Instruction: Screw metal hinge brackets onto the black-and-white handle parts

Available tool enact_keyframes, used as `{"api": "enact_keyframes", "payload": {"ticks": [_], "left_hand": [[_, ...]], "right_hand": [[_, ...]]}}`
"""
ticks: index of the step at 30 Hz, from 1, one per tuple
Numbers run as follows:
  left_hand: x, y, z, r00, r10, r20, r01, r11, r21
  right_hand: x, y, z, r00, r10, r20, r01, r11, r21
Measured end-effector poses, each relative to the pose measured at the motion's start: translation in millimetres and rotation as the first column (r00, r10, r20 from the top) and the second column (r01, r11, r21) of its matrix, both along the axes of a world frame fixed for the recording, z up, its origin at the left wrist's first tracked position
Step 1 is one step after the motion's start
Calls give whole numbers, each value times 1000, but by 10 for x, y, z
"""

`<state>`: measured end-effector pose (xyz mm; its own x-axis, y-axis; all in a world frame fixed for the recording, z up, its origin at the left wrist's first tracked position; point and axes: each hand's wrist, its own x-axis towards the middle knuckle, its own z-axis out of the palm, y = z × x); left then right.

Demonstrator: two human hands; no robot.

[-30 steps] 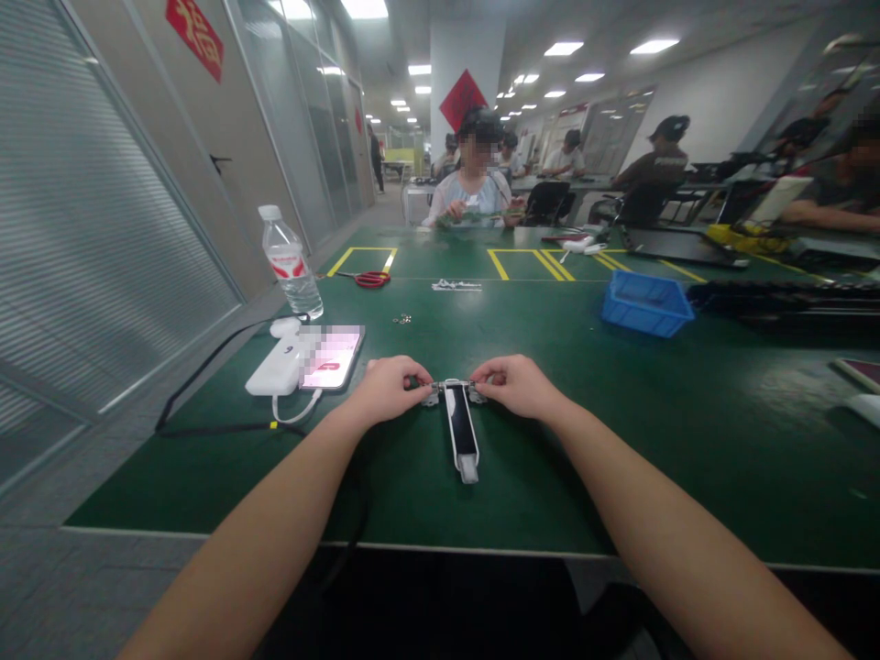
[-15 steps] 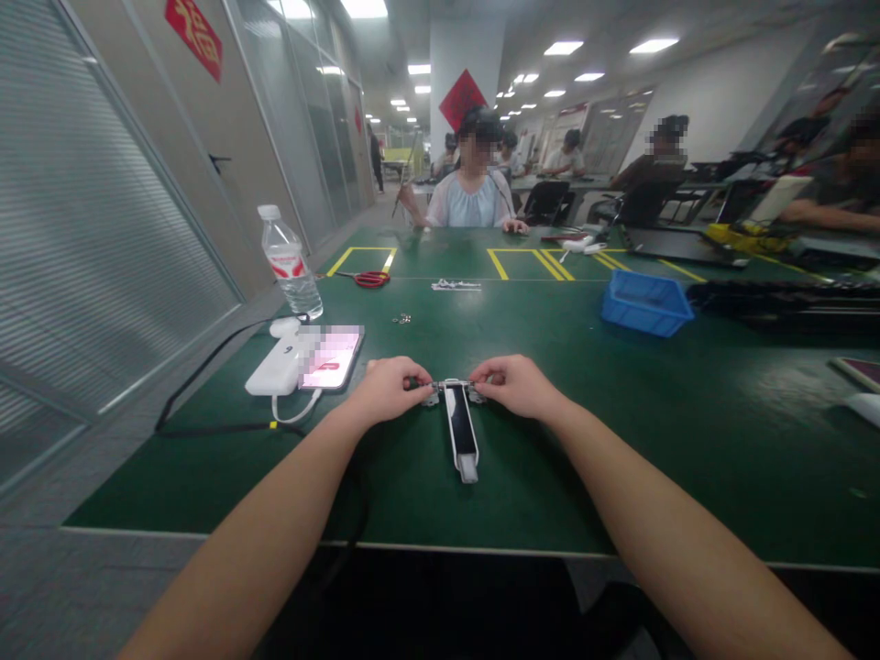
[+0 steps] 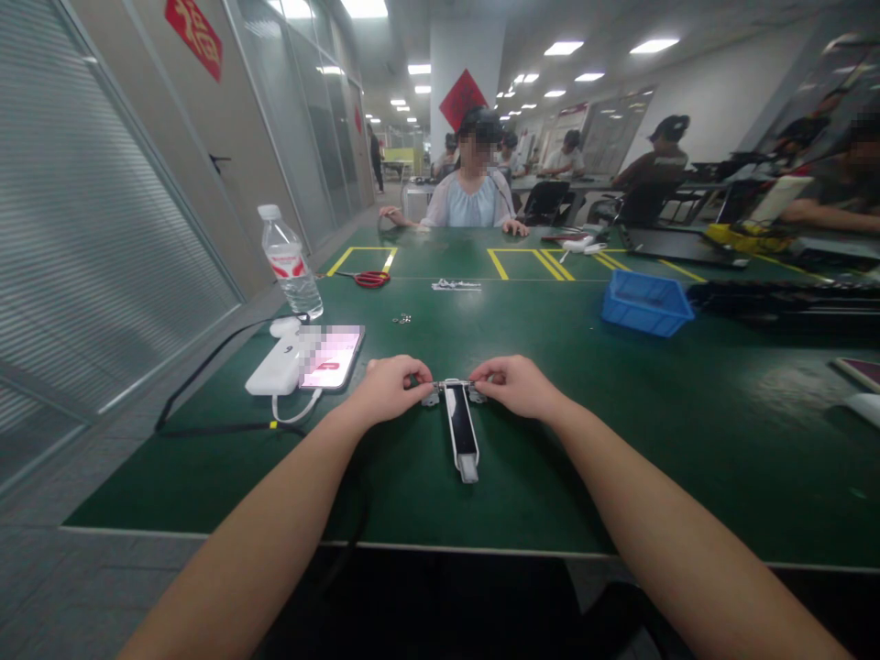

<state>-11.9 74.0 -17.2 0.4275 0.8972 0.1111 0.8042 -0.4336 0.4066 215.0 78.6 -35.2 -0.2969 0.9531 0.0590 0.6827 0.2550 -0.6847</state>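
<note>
Pinched between thumb and fingers, the left grip (image 3: 393, 392) and right grip (image 3: 517, 390) close on opposite ends of a thin metallic crosspiece (image 3: 441, 386). Both forearms (image 3: 279, 513) stretch forward and converge, wrists angled inward. Between the two, on the smooth green surface (image 3: 412, 513), a narrow slab (image 3: 461, 423) runs from the crosspiece toward the near edge, glossy black within a white rim, ending in a pale, blocky tip (image 3: 468, 469).
</note>
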Motion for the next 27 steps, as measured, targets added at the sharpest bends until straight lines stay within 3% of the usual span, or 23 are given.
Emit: {"api": "enact_keyframes", "payload": {"ticks": [27], "left_hand": [[21,8,-23,1000,12,24,-12,1000,-20]], "right_hand": [[2,-10,20,999,4,52,-6,999,41]]}}
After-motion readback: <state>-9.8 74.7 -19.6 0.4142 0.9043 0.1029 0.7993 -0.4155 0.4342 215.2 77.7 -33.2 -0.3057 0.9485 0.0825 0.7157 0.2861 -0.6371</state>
